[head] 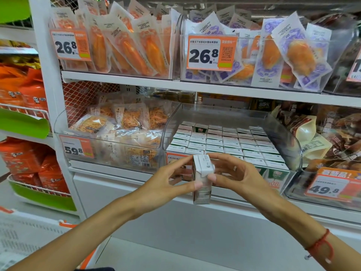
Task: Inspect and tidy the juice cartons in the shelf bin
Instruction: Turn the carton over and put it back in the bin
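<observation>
A small white juice carton stands upright in the air in front of the shelf, just below the bin's front edge. My left hand pinches its left side between thumb and fingers. My right hand pinches its right top corner. Behind them a clear plastic bin on the middle shelf holds several rows of the same cartons, packed upright with white tops showing; one green-faced carton stands turned in the back row.
A neighbouring clear bin to the left holds bagged snacks, with a 59.8 price tag. Brown packets fill the bin on the right. The upper shelf carries orange and purple packets. An orange-edged white basket sits at lower left.
</observation>
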